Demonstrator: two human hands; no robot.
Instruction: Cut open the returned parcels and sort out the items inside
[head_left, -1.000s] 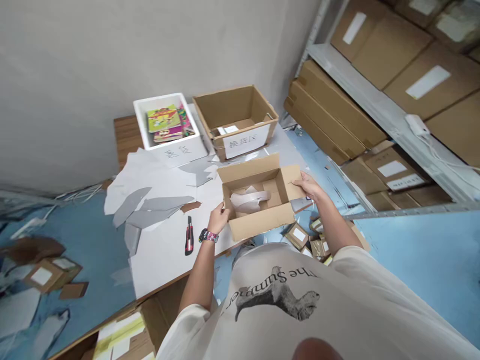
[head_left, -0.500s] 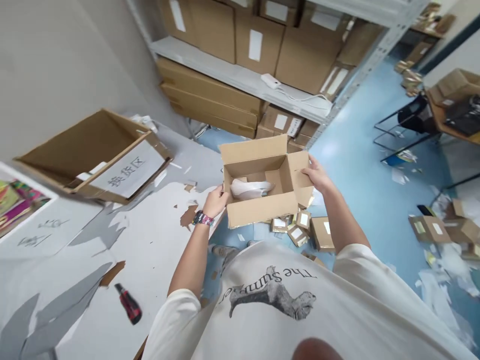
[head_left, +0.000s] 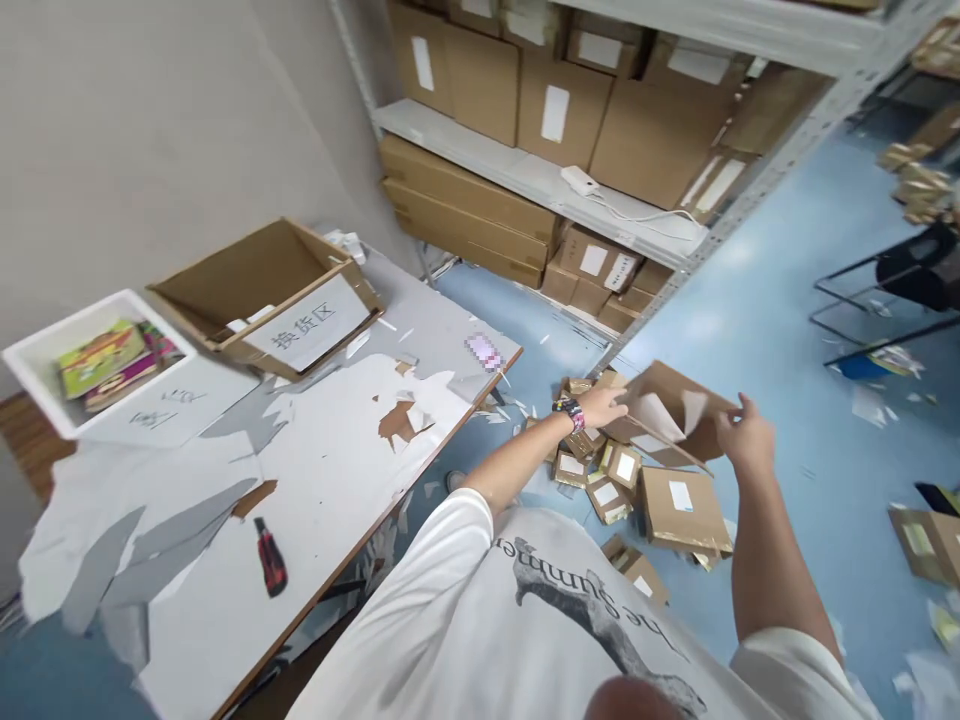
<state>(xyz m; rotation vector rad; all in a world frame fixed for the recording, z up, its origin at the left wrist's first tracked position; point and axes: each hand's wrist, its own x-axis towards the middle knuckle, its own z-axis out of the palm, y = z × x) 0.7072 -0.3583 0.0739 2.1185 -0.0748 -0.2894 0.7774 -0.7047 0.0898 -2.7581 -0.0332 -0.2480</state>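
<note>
An open cardboard box (head_left: pixel 705 410) with white paper in it hangs above the blue floor, beyond the table's edge. My right hand (head_left: pixel 748 435) grips its right side, fingers bent over the rim. At the box's left side is my left hand (head_left: pixel 600 407), wearing a wristband and watch, its fingers stretched toward the cardboard; whether it touches the box is hard to tell. Below lie several small taped boxes (head_left: pixel 622 465) and a larger closed box (head_left: pixel 682 505) with a white label.
On the white-covered table (head_left: pixel 330 500) lie a red and black tool (head_left: pixel 270 560), a large open carton (head_left: pixel 307 335) and a white bin (head_left: pixel 180 400) with colourful packets. A metal shelf (head_left: pixel 510 160) of cartons stands ahead. Another box (head_left: pixel 926 540) lies at the right.
The open box has moved right over the small boxes and tilted. My left hand has let go of its earlier grip, its fingers now spread. The view has turned, showing more of the table.
</note>
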